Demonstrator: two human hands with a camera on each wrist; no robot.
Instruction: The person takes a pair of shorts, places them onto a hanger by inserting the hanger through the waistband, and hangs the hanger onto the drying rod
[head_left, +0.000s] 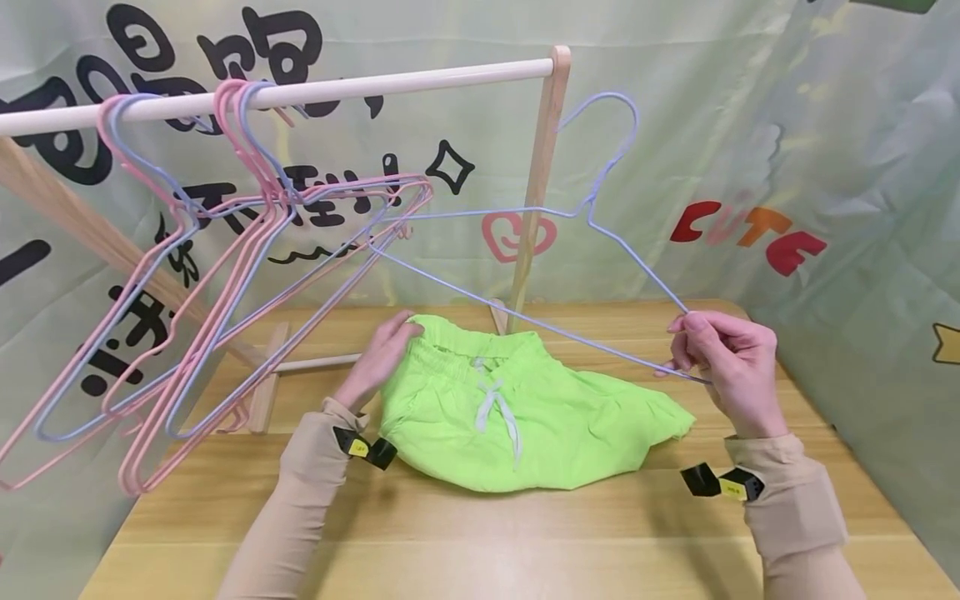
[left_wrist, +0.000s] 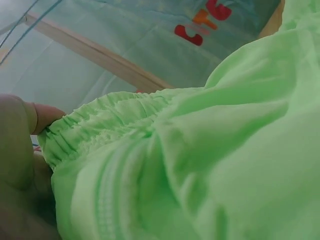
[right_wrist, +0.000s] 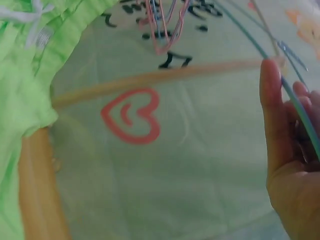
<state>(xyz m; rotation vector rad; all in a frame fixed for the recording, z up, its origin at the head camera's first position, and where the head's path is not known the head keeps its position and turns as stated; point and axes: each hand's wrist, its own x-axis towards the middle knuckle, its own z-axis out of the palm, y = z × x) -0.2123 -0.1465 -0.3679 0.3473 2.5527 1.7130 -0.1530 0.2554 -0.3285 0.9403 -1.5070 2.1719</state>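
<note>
Lime-green drawstring shorts lie spread on the wooden table, their waistband towards the rack and a pale drawstring at the front. At the waistband's left end, my left hand pinches the gathered elastic; the left wrist view shows its thumb over the edge. My right hand grips the lower corner of a blue hanger between thumb and fingers. That hanger is held tilted above the shorts, off the rail, with its hook upward and its far corner near the hanging hangers.
A rack with a white rail and wooden posts stands at the back left. Several pink and blue hangers hang from it, jutting over the table's left side. A printed cloth backdrop surrounds the table.
</note>
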